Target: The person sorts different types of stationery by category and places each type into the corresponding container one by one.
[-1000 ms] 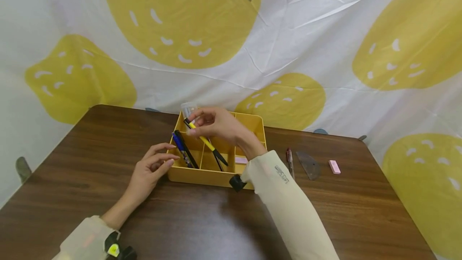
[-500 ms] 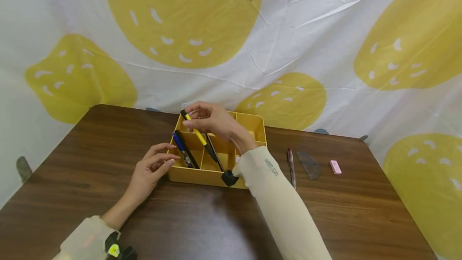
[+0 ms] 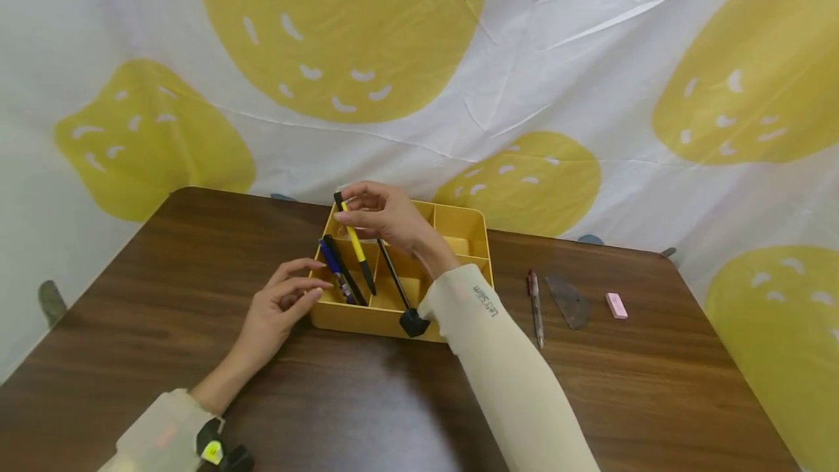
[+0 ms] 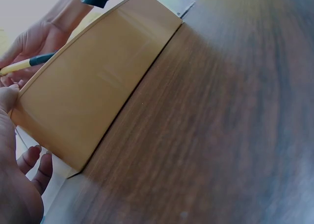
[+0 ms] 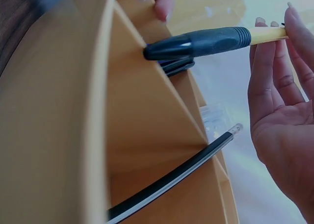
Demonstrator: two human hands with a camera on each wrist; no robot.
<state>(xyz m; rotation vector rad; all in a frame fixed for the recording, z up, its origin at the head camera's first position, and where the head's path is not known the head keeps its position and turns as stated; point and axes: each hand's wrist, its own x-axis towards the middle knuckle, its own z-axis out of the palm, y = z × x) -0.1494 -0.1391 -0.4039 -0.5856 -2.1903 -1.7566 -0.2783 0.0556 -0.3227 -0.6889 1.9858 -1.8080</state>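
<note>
As I look from far away through the head camera, I take the yellow box [image 3: 357, 320] as the middle of my clock. The right hand [image 3: 387, 217] is up near twelve o'clock, over the back of the box. Its thumb and fingers are together, pinching the yellow pen [image 3: 355, 240] close to its top end. The pen leans, with its black tip pointing down to five o'clock. The tip is right by the wall between the front left slot and the next one, and I cannot tell if it touches.

The left hand [image 3: 278, 304] is near half past eight. Its fingers are apart and a bit bent, and they touch the box near its front left corner. A blue pen [image 3: 336, 271] and a black pen [image 3: 347, 272] lean side by side in the front left slot, near nine o'clock. In the next slot leans a thin black stick [image 3: 393, 275], its top end toward eleven o'clock.

On the brown table [image 3: 314, 399], near half past three, I see a red pen [image 3: 536, 308]. A clear ruler [image 3: 568, 302] and a pink eraser [image 3: 616, 305] lie farther out, near three o'clock.
</note>
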